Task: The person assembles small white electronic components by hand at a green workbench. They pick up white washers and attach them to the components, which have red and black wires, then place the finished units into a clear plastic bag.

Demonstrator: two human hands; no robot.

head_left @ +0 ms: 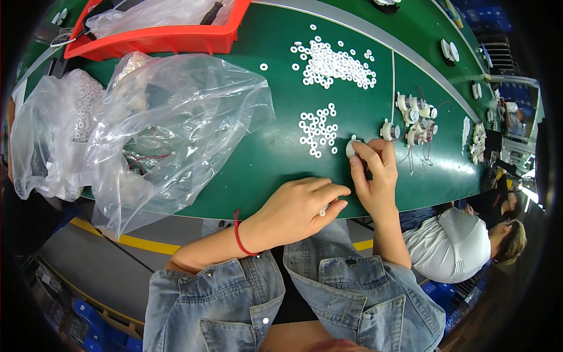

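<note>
My left hand [296, 210], with a red cord at its wrist, is closed near the table's front edge. A small white ring washer [322, 212] shows between its thumb and curled fingers. Just to the right, the fingers of my right hand [376, 173] pinch a small motor by its white round end [351, 148]; most of its body is hidden behind the fingers. A small group of white ring washers [318, 130] lies just beyond my hands, with a larger heap [337, 64] farther off. Several similar small motors [417, 117] with thin wires stand right of my right hand.
Clear plastic bags [193, 111] with wired parts and white rings cover the left of the green table [275, 152]. Behind them stands a red bin [158, 44] holding plastic and a dark-handled tool. A metal strip [375, 36] crosses the far side. A person in white [448, 246] sits at right.
</note>
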